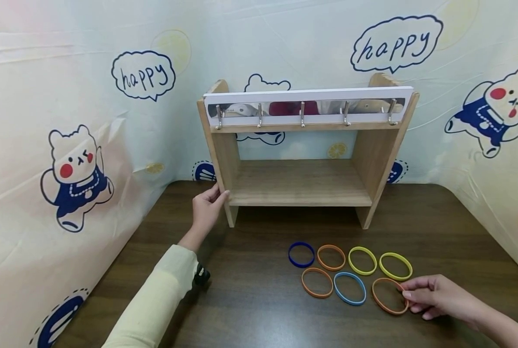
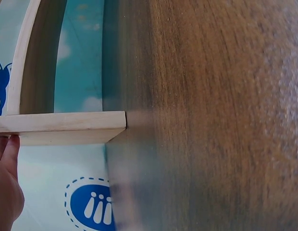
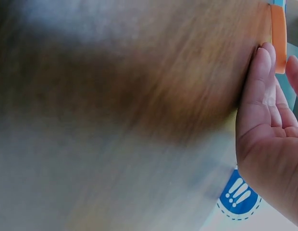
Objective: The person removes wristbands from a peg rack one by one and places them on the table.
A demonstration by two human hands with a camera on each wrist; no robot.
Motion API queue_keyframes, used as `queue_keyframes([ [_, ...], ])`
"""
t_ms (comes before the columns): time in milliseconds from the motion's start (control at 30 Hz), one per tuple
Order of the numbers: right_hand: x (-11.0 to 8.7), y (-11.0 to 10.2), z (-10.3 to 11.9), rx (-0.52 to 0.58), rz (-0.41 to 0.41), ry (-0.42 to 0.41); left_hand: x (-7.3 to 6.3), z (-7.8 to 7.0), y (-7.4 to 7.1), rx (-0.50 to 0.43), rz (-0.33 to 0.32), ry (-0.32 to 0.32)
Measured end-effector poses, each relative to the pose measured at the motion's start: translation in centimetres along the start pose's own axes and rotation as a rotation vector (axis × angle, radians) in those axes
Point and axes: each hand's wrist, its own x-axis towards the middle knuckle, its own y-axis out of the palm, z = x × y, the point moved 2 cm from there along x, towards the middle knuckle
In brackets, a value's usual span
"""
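Observation:
A small wooden shelf [image 1: 302,197] with a row of metal hooks [image 1: 302,115] along its upper front stands on the table. My left hand [image 1: 207,208] holds the shelf's left side panel low down, the thumb at its front edge and the fingers against its outer face. The left wrist view shows part of that hand [image 2: 6,180] against the panel [image 2: 67,122]. At the front right, my right hand [image 1: 441,297] pinches the right edge of an orange silicone wristband [image 1: 388,310]. In the right wrist view the band [image 3: 279,38] lies between fingers and thumb.
Several more wristbands lie on the brown table [image 1: 250,299] in front of the shelf: dark blue [image 1: 290,257], light blue [image 1: 337,290], orange [image 1: 303,280] and yellow [image 1: 381,266]. A printed cloth [image 1: 89,63] hangs behind and at both sides.

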Motion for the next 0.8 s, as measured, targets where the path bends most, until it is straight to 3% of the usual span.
queue_keyframes([
  [800,-0.14,-0.11,-0.01,-0.012,-0.009,0.016,-0.06,-0.13,-0.03,-0.004,-0.002,-0.015],
])
